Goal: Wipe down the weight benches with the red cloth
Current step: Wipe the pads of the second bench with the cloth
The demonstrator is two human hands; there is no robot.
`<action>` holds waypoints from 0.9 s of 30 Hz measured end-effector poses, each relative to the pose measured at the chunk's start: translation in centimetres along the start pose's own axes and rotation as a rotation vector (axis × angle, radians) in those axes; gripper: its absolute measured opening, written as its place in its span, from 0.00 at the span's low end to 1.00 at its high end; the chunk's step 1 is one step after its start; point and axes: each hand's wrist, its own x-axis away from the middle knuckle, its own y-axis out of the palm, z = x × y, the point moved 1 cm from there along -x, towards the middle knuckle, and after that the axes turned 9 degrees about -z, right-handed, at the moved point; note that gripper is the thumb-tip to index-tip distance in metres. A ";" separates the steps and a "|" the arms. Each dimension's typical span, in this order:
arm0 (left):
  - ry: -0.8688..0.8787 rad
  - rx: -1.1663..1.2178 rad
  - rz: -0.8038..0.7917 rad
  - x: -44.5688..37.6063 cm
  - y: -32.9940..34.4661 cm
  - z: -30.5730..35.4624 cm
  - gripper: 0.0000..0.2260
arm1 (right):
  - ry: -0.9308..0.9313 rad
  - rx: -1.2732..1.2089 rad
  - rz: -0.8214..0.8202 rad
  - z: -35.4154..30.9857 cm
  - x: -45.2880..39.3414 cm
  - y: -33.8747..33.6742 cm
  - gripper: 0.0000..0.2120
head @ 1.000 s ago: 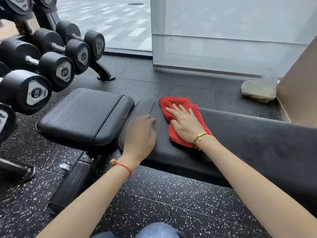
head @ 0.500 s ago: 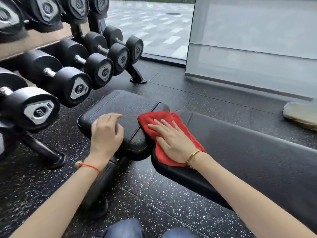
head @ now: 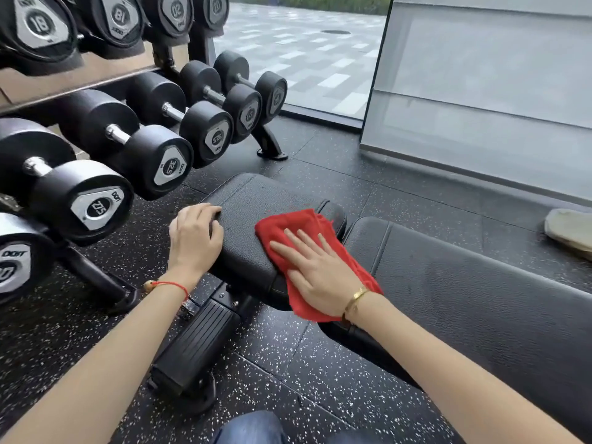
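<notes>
The right hand [head: 315, 272] is laid flat, fingers straight, on the red cloth [head: 296, 230]. The cloth is pressed on the near right corner of the seat pad [head: 253, 200] and hangs over its edge, beside the long back pad [head: 464, 283]. The pad's left edge is held by the curled left hand [head: 193, 233]. The cloth looks soft, light and floppy, so it is best pushed flat. Dumbbells [head: 166, 155] are racked farther back.
</notes>
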 end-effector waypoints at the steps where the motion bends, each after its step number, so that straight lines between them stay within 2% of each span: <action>1: 0.003 0.007 -0.003 -0.2 0.1 -0.2 0.13 | -0.041 0.018 -0.011 -0.4 0.8 0.3 0.26; 4: 0.024 0.015 -0.008 -0.6 0.4 -0.6 0.17 | -0.026 -0.014 -0.034 -0.1 1.1 0.3 0.26; 11: 0.023 0.033 0.013 -0.5 1.0 -1.0 0.21 | 0.271 -0.064 -0.031 1.2 -8.4 -1.9 0.25; 13: 0.018 0.037 0.016 -0.5 1.0 -1.0 0.21 | 0.258 -0.028 -0.025 -0.5 -10.3 -1.6 0.25; 16: 0.021 0.036 0.022 -0.5 1.0 -1.0 0.20 | 0.132 0.012 0.009 -3.1 -9.1 0.0 0.26; 20: 0.026 0.034 0.034 -0.5 1.1 -1.2 0.20 | 0.064 -0.016 0.043 -2.2 -6.4 0.7 0.26; 27: 0.028 0.024 0.022 -0.5 1.1 -1.2 0.21 | 0.368 -0.036 -0.013 2.4 -13.5 -2.3 0.26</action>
